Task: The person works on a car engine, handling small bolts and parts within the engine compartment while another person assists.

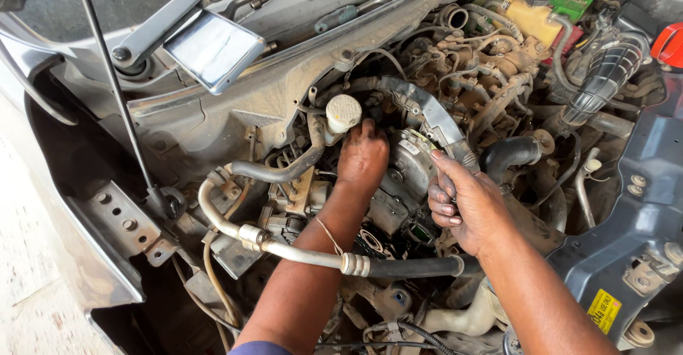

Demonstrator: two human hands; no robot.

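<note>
Left hand (pixel 363 157) was pushed fingers-first down into the engine bay, knuckles up, greasy, fingertips hidden behind the engine parts; whether it gripped anything there could not be told. It sat just below the white round cap (pixel 343 112) and against the grey metal housing (pixel 405 173). A thin thread bracelet (pixel 329 235) ran around that wrist.

Right hand (pixel 466 205) was clenched around a ribbed wiring sleeve (pixel 455 152) beside the same housing, fingers curled, thumb on top. The sleeve led up into a grey plastic duct (pixel 420 106) arching over the engine.

Progress, judged only from how things lay: the hood was up on its prop rod (pixel 114 85), the housing sat in place between both hands, hoses and wiring looked connected. Nothing showed as removed or lying loose near the hands. Work looked early or mid-way, with the sleeve being held aside and the housing not freed.

Further out: a silver pipe joined to a black hose (pixel 398 266) crossed over both forearms, a yellowish fluid reservoir (pixel 533 15) sat at the top right, and a spanner (pixel 356 10) lay on the cowl.
</note>
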